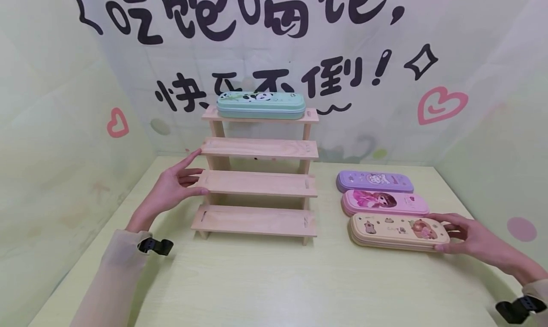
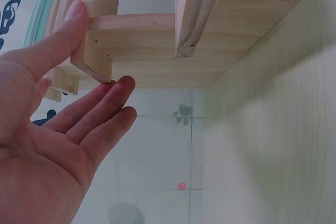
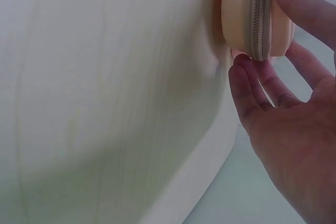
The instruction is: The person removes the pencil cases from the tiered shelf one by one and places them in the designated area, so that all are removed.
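A stepped wooden rack (image 1: 257,183) with tiered shelves stands on the table, a mint-green panda pencil case (image 1: 261,106) lying on its top shelf. My left hand (image 1: 169,184) is at the rack's left side, fingers fairly straight. Its thumb touches the front edge of a middle shelf (image 2: 94,61) in the left wrist view. At the right, my right hand (image 1: 471,236) pinches the near end of a cream pencil case (image 1: 394,229), thumb on the front side and fingers behind. The case's zipper (image 3: 258,19) shows in the right wrist view.
Behind the cream case lie a pink pencil case (image 1: 376,201) with a doll picture and a purple pencil case (image 1: 364,180), close together on the table (image 1: 274,279). A printed cloth backdrop (image 1: 265,51) rises behind the table.
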Demonstrator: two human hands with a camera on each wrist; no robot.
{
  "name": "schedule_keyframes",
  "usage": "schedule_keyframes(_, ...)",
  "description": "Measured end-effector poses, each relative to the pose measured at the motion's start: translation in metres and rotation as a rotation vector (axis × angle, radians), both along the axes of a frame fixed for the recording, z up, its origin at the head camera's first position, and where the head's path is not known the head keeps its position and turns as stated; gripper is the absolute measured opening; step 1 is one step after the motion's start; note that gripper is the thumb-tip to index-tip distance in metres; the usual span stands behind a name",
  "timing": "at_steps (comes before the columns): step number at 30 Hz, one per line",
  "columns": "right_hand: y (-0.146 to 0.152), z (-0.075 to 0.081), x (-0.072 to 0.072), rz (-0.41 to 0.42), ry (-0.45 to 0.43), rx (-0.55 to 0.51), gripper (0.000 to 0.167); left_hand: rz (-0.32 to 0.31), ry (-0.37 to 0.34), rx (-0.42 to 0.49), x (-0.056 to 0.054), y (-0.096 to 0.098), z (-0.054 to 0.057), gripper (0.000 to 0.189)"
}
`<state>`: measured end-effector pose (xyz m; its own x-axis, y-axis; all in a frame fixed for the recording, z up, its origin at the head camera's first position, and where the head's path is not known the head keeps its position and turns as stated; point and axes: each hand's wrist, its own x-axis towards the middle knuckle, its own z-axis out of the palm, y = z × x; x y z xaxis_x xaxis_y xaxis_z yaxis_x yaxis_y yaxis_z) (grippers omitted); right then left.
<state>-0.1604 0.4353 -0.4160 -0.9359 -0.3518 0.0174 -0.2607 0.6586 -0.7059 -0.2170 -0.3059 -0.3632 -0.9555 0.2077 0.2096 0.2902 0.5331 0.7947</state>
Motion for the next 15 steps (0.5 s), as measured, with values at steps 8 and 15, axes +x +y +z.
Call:
schedule_keyframes(8, 0.0006, -0.0015, -0.0031, -0.008, -0.004, 0.040, 0.073, 0.000, 0.013, -0.007, -0.0005, 0.0001, -0.0005, 0.105)
schedule_keyframes(15, 0.0030, -0.0056, -0.0047, 0.006, 0.004, 0.025, 0.073, -0.003, 0.014, -0.004, -0.0007, 0.0001, -0.0008, 0.106)
